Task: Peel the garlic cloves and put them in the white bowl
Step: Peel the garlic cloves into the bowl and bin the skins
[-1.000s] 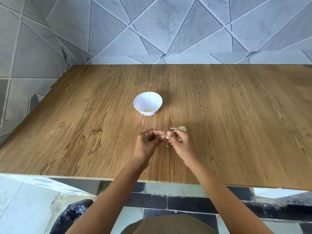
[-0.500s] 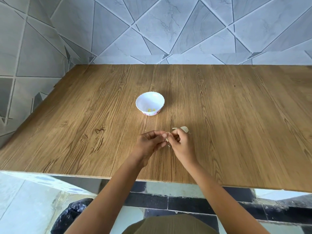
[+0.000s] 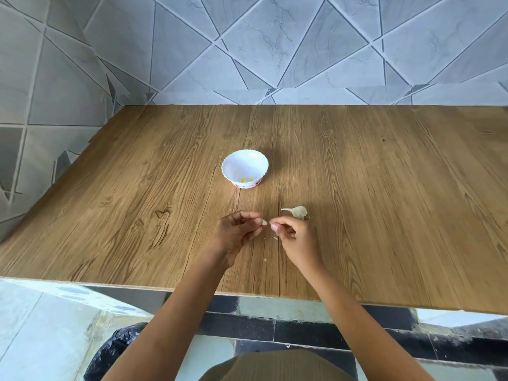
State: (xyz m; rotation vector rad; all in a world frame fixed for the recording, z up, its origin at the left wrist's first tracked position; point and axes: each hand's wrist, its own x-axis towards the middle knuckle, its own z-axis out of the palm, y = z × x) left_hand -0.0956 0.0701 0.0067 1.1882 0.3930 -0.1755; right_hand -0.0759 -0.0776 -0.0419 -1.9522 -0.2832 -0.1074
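Note:
My left hand [image 3: 238,231] pinches a small pale garlic clove [image 3: 264,222] at its fingertips, just above the wooden table [image 3: 384,215]. My right hand [image 3: 295,235] hovers a short gap to the right of it, thumb and forefinger pinched together on a tiny bit of garlic skin [image 3: 272,225]. A garlic piece with a stalk [image 3: 297,211] lies on the table just behind my right hand. The white bowl [image 3: 244,168] stands farther back, slightly left of my hands, with a few yellowish peeled cloves [image 3: 246,179] at its bottom.
Small skin flakes [image 3: 265,260] lie on the table near my wrists. A tiled wall rises behind the table and along its left side. A black bag [image 3: 115,350] sits on the floor below the table's front edge.
My hands, which were touching at the fingertips around the clove, have drawn apart. The clove stays with the left hand; the right hand has pulled away to the right.

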